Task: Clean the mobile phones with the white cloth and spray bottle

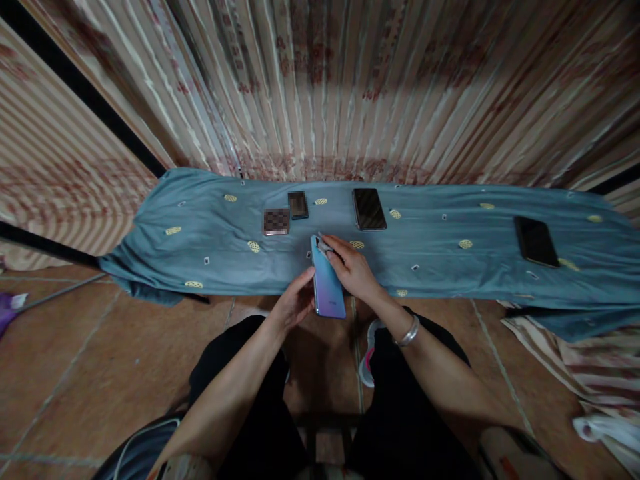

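My left hand (295,301) holds a phone (328,285) with a blue-to-purple back by its left edge, over the front edge of a blue cloth (210,220). On the phone's upper right rests my right hand (353,267), its fingers pinching a small grey thing (324,247) against the top of the phone. What that small thing is cannot be made out. A silver bangle (409,333) sits on my right wrist.
On the blue cloth lie a dark phone (369,208), another dark phone (536,241) at the far right, a small dark phone (298,204) and a checkered square item (277,221). Striped curtains (350,87) hang behind. Tiled floor (75,360) lies below.
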The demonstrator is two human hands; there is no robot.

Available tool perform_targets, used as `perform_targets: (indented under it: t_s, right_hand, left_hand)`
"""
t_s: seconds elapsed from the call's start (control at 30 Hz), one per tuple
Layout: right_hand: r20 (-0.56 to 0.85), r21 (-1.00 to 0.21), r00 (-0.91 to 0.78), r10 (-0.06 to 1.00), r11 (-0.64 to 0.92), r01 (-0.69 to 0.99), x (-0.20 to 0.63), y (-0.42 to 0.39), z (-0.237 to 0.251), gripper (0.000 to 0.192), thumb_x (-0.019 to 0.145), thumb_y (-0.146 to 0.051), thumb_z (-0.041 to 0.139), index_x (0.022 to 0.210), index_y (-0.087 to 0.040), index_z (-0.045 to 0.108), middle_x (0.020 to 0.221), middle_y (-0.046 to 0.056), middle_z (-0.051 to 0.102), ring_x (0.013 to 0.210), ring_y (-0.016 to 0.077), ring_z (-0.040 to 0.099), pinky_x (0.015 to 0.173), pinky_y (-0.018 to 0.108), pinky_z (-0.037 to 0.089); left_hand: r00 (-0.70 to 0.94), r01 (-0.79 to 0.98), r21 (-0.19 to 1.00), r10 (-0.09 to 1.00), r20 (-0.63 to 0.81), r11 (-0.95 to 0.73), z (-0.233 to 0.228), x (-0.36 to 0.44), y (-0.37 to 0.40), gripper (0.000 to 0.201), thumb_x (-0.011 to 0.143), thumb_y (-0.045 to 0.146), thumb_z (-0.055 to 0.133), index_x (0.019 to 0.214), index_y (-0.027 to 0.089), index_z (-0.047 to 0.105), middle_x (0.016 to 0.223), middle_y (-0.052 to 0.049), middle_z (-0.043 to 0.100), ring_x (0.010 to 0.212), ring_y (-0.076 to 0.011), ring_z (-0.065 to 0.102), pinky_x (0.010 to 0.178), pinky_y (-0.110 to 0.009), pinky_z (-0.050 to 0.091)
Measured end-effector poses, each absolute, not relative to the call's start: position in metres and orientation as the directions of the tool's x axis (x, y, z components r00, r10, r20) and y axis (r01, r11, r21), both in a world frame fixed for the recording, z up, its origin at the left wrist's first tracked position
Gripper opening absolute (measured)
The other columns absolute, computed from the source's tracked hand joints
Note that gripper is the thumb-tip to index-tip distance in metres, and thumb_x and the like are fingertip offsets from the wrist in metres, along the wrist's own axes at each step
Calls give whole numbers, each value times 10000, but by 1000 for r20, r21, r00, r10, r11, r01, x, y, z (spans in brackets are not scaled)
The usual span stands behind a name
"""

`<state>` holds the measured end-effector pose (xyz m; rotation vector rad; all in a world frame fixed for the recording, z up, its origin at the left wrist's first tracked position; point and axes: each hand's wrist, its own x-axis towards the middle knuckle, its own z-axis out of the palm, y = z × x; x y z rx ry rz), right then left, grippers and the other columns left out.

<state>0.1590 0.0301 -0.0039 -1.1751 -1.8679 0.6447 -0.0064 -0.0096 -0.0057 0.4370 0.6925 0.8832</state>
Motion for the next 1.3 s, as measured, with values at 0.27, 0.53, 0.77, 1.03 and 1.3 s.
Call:
perform_targets:
  t_s: [0.27,0.53,0.77,1.03,1.3]
  right_hand:
    - [208,-901,-110,972,234,366,158,36,-10,410,917,-308,544,1300,-248,677,1334,56,693,1208,258,658,1045,432,522]
    - [-56,-984,-12,998,-54,169,150,44,-23,465,860,-365,596,1296,-228,680,939,27,761,518,144,597,496,293,522]
    - [38,-987,-18,999,40,153,145,43,-28,345,856,-322,626,1168,-240,747,1041,20,769,908,205,690,789,326,569]
    - [16,-986,-24,1000,20,163,143,44,-30,296,852,-291,645,1114,-237,773,1073,26,788,1062,249,695,953,405,543]
    - [1,-986,-25,1000,5,164,142,42,-30,286,856,-279,653,1107,-221,776,1131,53,782,1081,252,706,1006,424,521]
  left_hand:
    - [423,-559,602,821,-385,570,1,-5,-8,291,827,354,709,1007,130,753,914,-94,794,1038,-301,732,972,-404,554]
    - [382,-588,605,843,-378,538,8,-4,-4,292,854,360,663,1003,121,739,909,-113,795,1045,-309,735,991,-423,549]
    - [258,-614,606,854,-452,506,15,-5,1,266,918,323,555,950,128,733,819,-92,786,965,-274,755,943,-389,572]
    - [234,-633,625,883,-406,456,0,-4,4,229,794,344,730,937,167,716,851,-51,779,981,-261,739,916,-365,577]
    - [221,-611,653,889,-401,447,-4,-4,7,264,794,378,726,955,169,733,868,-56,770,895,-237,728,831,-345,577]
